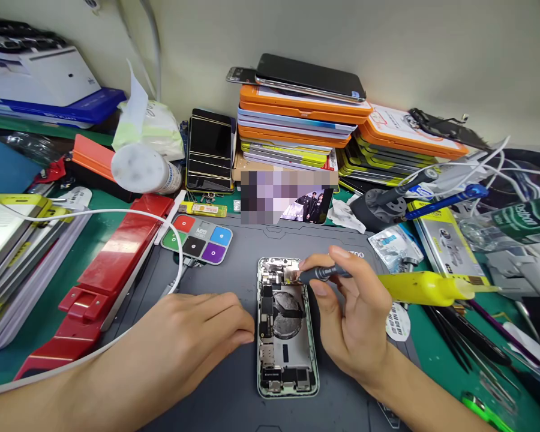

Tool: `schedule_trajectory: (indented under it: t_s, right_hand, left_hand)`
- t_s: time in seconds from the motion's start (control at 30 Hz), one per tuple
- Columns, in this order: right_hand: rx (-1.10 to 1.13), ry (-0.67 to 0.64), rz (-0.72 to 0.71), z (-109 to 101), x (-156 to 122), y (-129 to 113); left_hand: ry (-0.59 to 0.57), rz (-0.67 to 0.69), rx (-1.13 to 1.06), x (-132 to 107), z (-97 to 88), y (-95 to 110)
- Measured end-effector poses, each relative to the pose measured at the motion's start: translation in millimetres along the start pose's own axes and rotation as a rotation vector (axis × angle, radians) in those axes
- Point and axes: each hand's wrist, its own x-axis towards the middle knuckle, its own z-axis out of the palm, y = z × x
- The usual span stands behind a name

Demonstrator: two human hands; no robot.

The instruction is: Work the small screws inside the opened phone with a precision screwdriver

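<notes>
An opened phone (287,336) lies on the dark grey work mat (234,264) with its inner boards and coil showing. My right hand (351,318) is closed on a dark screwdriver (326,273), and its tip touches the upper right of the phone's inside. My left hand (198,336) rests on the mat, fingers curled loosely together, with the fingertips against the phone's left edge. It holds nothing that I can see.
A yellow-bodied tool (427,287) lies right of my right hand, with tweezers (468,336) beyond. A red case (112,282) and white cable (117,211) sit left. A stack of orange and yellow boxes (297,126) with phones on top stands behind. A coloured screw tray (200,240) sits on the mat.
</notes>
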Motion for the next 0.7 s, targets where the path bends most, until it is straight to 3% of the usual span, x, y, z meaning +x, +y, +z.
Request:
schedule_trajectory:
  t_s: [0.2, 0.7]
  right_hand:
    - [0.055, 0.087, 0.093, 0.5, 8.0, -2.9]
    - [0.071, 0.063, 0.033, 0.4, 6.4, -1.8]
  left_hand:
    - [0.016, 0.021, 0.023, -0.3, -1.1, 1.4]
    - [0.048, 0.049, 0.035, 1.1, -1.2, 2.5]
